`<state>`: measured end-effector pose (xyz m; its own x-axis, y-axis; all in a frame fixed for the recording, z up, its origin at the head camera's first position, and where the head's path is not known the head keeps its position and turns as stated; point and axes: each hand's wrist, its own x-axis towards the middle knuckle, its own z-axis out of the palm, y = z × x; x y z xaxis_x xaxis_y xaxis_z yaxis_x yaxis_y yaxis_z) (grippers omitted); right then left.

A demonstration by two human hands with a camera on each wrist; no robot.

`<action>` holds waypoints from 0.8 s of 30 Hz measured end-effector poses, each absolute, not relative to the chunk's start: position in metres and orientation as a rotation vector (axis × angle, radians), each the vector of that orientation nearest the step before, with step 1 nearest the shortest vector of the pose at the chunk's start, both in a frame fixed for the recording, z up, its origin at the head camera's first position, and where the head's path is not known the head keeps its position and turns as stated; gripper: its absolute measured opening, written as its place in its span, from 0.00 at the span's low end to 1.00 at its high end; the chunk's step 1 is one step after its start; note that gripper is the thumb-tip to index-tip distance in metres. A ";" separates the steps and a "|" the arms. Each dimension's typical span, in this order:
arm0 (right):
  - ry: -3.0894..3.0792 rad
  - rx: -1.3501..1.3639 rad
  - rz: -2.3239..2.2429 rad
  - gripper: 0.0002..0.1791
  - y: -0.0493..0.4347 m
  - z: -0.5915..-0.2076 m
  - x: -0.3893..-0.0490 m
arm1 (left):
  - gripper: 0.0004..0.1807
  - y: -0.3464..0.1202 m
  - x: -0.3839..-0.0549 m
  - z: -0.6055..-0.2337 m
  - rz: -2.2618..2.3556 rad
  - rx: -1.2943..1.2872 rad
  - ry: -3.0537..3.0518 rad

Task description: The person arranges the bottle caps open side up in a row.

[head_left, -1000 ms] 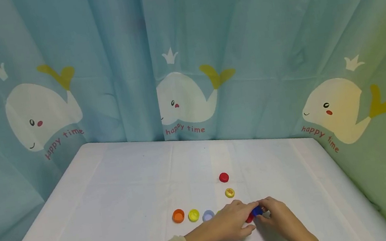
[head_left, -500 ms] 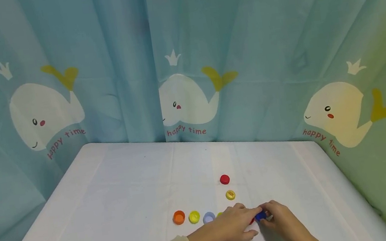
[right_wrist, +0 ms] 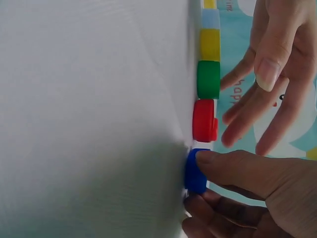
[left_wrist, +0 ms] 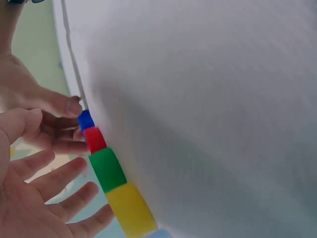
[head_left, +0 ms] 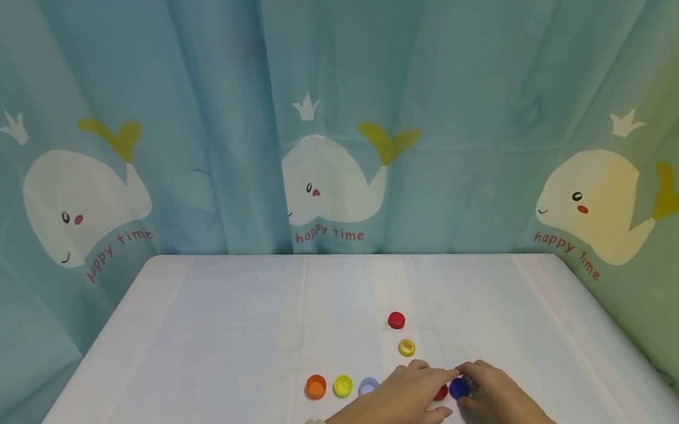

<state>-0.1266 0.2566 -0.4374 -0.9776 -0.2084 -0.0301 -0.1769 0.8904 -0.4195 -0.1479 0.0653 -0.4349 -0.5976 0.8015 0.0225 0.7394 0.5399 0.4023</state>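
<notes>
In the head view my right hand (head_left: 499, 399) pinches a blue bottle cap (head_left: 459, 388) on the white table, at the right end of a row of caps. The right wrist view shows the thumb (right_wrist: 223, 163) against the blue cap and fingers on its other side. A red bottle cap (right_wrist: 204, 120) stands beside it with a small gap. My left hand (head_left: 408, 398) reaches over the row with fingers spread, holding nothing; in the left wrist view it hovers by the green cap (left_wrist: 108, 169) and yellow cap (left_wrist: 131, 210). In the head view it covers part of the row.
Leftward the row has a pale blue cap (head_left: 368, 386), a yellow cap (head_left: 342, 386) and an orange cap (head_left: 315, 387). Farther back lie a gold-yellow cap (head_left: 407, 347) and a red cap (head_left: 397, 320). A whale-print curtain (head_left: 221, 113) hangs behind the table (head_left: 202, 347).
The blue cap has come down from a tilted hold against the red cap to lie on the table just right of it. My right hand lowered with it; the left hand stays nearly still.
</notes>
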 end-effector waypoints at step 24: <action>2.925 -0.410 -0.543 0.15 0.226 -0.404 -0.191 | 0.22 0.003 -0.210 -0.391 0.527 0.723 2.848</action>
